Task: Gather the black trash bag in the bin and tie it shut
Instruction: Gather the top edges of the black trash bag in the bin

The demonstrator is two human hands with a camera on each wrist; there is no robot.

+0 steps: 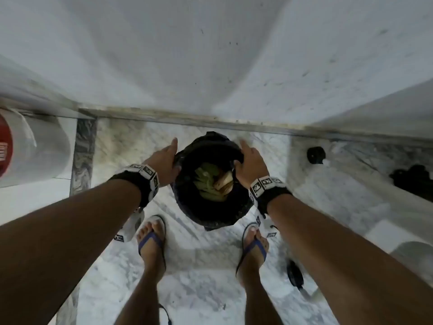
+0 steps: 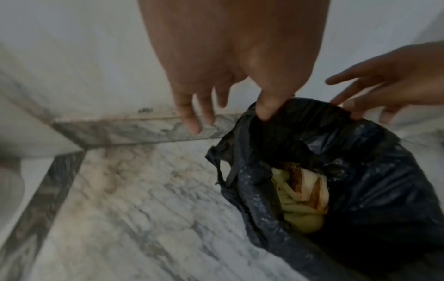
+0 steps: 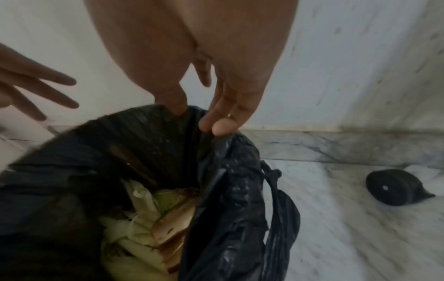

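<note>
A small bin lined with a black trash bag (image 1: 212, 214) stands on the marble floor by the wall, its mouth wide open. Green and brown food scraps (image 1: 214, 180) lie inside. My left hand (image 1: 168, 158) is at the bag's left rim. Its thumb (image 2: 265, 110) touches the rim of the trash bag (image 2: 360, 171) while its straight fingers (image 2: 192, 121) spread outside. My right hand (image 1: 246, 160) is at the right rim. Its thumb (image 3: 176, 106) dips inside the trash bag (image 3: 228, 209) and its straight fingertips (image 3: 221, 127) touch the outer edge.
A round black object (image 1: 315, 155) (image 3: 396, 187) lies on the floor to the right, with another dark item (image 1: 412, 181) beyond it. A white cylinder with a red label (image 1: 35, 148) stands at the left. My feet in blue flip-flops (image 1: 152, 245) stand just before the bin.
</note>
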